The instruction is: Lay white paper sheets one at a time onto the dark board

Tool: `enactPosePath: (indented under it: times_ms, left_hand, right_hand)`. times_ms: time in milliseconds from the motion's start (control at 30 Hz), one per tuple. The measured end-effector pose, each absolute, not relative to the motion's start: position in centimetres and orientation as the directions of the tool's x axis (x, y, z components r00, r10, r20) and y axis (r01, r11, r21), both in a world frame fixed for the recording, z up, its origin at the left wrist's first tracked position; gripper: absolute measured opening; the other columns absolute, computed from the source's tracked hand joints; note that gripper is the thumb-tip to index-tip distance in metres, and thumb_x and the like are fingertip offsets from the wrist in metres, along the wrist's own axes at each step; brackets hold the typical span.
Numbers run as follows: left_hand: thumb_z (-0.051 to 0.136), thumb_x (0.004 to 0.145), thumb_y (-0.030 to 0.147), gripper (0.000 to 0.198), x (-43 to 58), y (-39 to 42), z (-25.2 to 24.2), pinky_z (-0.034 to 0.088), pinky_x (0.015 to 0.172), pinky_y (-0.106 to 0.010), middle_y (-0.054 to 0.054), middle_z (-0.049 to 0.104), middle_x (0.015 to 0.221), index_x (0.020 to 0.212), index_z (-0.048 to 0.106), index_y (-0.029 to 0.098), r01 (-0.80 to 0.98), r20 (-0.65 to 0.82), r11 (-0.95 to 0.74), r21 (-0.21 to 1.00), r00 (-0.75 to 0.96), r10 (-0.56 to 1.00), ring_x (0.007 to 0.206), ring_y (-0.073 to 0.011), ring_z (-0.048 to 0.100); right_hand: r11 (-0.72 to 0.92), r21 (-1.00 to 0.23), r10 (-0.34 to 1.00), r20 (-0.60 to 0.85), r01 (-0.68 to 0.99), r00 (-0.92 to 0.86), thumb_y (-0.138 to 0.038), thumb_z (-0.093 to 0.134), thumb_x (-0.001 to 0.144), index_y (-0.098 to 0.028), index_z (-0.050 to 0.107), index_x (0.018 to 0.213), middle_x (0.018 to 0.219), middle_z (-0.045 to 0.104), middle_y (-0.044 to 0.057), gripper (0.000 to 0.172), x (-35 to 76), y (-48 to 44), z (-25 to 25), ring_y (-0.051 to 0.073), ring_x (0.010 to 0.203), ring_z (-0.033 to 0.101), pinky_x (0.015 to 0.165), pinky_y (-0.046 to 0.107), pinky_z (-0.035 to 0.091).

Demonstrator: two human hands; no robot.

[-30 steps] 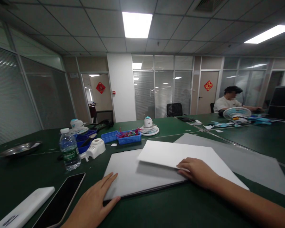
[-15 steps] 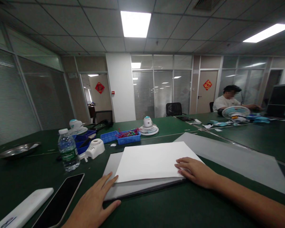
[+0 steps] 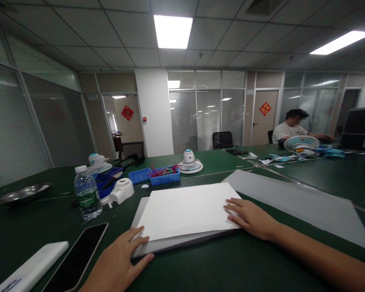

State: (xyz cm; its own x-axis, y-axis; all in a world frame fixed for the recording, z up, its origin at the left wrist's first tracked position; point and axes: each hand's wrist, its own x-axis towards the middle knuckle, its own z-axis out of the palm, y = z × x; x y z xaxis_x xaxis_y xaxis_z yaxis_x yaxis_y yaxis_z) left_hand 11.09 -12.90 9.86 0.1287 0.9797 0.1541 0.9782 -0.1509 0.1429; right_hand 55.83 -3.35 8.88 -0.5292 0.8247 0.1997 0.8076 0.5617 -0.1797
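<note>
A white sheet of paper [image 3: 188, 209] lies slightly askew on a grey, dark-edged flat board [image 3: 167, 245] in front of me. At the paper's near left corner, my left hand [image 3: 121, 255] rests with fingers apart, the fingertips at the edge of paper and board and the thumb on the table side. My right hand [image 3: 251, 217] lies over the paper's right edge, fingers stretched out and touching its top. Neither hand grips anything. What lies beneath the paper is mostly hidden.
To the left are a phone [image 3: 76, 259], a white slab-like object [image 3: 33, 265] and a water bottle [image 3: 87, 194]. Blue trays [image 3: 165, 178], a white fan part [image 3: 123, 190] and a small fan [image 3: 190, 163] stand behind. A grey sheet [image 3: 304, 205] lies right. A person [image 3: 292, 129] sits far right.
The white paper has shifted left and a little toward me on the board, its left corner turning nearer. Both hands stay almost in place, the left slightly further left.
</note>
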Motion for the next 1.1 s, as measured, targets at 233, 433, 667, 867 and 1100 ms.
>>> enactPosePath:
  times_ms: [233,433,667,867,1100]
  left_hand:
    - [0.062,0.080,0.064,0.038,11.0,-13.0,10.2,0.047,0.110,-0.047,-0.001,0.067,0.136,0.092,0.080,0.033,0.976,0.182,-0.155,0.155,0.126,0.975,0.127,-0.0298,0.062]
    - [0.063,0.077,0.069,0.048,11.0,-12.9,10.2,0.045,0.111,-0.047,-0.002,0.064,0.141,0.102,0.079,0.032,0.984,0.196,-0.132,0.122,0.106,0.975,0.129,-0.0300,0.060]
    - [0.054,0.081,0.073,0.071,11.3,-13.1,10.3,0.036,0.117,-0.052,-0.005,0.051,0.151,0.136,0.063,0.029,0.993,0.081,-0.056,0.108,0.047,0.996,0.141,-0.0325,0.047]
    - [0.049,0.084,0.074,0.068,11.2,-12.9,10.4,0.038,0.116,-0.050,-0.005,0.055,0.148,0.133,0.064,0.029,0.993,0.051,-0.056,0.108,0.050,0.997,0.137,-0.0307,0.051]
    - [0.049,0.085,0.071,0.063,11.2,-13.1,10.7,0.039,0.116,-0.048,-0.003,0.057,0.147,0.131,0.066,0.031,0.993,0.023,-0.049,0.106,0.046,0.999,0.137,-0.0296,0.052]
  right_hand:
    - [0.562,-0.212,0.827,0.178,0.800,-0.534,-0.067,0.036,0.097,-0.028,0.054,0.146,0.152,0.052,0.011,0.065,55.9,-3.3,8.5,0.032,0.140,0.045,0.116,0.052,0.034]
    - [0.591,-0.271,0.804,0.118,0.760,-0.583,-0.066,0.041,0.097,-0.031,0.043,0.153,0.161,0.038,0.008,0.066,56.2,-3.5,8.7,0.031,0.147,0.035,0.119,0.053,0.029]
    - [0.618,-0.305,0.770,0.052,0.725,-0.636,-0.064,0.041,0.097,-0.034,0.034,0.156,0.165,0.029,0.006,0.067,56.4,-3.5,8.6,0.030,0.151,0.025,0.122,0.054,0.021]
    - [0.544,-0.128,0.835,0.178,0.829,-0.521,-0.061,0.033,0.100,-0.031,0.040,0.154,0.161,0.039,0.004,0.062,58.4,-0.9,8.0,0.026,0.148,0.033,0.123,0.048,0.022]
    - [0.043,-0.045,0.964,0.262,0.998,-0.030,-0.055,0.040,0.094,-0.003,0.045,0.148,0.151,0.045,0.029,0.075,64.9,3.9,5.7,0.043,0.141,0.040,0.115,0.059,0.029]
